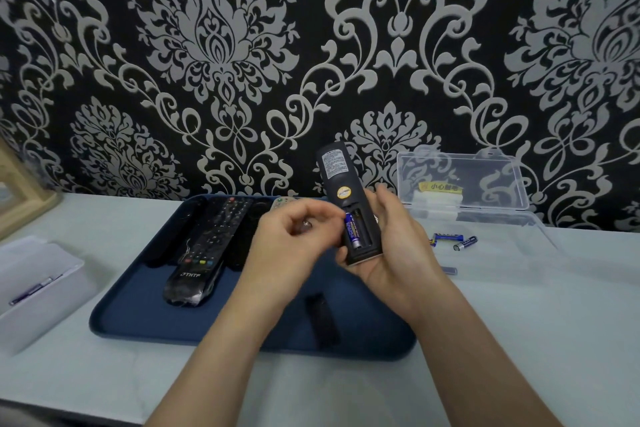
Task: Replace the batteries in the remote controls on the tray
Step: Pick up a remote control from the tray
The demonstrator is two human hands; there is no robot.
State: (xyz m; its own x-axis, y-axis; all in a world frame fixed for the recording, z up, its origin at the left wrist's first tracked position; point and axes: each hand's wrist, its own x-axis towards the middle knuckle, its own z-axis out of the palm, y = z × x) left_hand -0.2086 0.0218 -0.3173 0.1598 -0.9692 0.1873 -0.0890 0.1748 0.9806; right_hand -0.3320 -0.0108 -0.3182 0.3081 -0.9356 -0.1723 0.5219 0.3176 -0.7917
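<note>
My right hand grips a black remote upright above the tray, back side toward me, battery bay open. A blue battery sits in the left slot of the bay; the right slot looks empty. My left hand has its fingers curled, fingertips at the top end of that battery. The remote's black battery cover lies on the blue tray. Several other remotes lie on the tray's far left, the longest a black one marked THTF.
A clear plastic box with its lid raised stands at the right, loose blue batteries inside it. A white container with a battery in it sits at the left. A wooden frame stands far left against the patterned wall.
</note>
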